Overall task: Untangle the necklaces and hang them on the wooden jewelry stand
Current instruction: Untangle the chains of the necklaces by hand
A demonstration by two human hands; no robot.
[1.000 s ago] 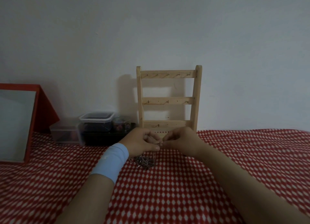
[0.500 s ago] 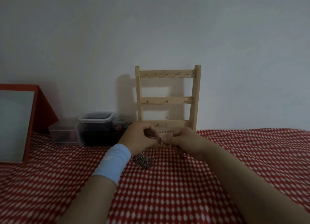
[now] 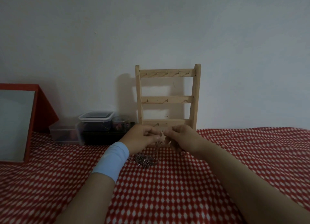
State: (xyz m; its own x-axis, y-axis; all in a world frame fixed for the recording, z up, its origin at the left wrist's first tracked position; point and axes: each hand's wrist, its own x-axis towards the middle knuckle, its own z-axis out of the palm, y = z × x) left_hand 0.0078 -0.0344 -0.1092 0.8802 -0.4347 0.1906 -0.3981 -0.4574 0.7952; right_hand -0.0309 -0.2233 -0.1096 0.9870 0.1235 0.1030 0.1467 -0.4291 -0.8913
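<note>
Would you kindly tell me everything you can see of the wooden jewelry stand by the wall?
The pale wooden jewelry stand is ladder-shaped: two uprights joined by three flat crossbars, each carrying a row of small metal hooks. No necklace hangs on any visible hook. It stands upright on the red-and-white patterned cloth, close against the white wall. The left hand and right hand hide its foot and part of the lowest bar; whether they touch it cannot be told.
</note>
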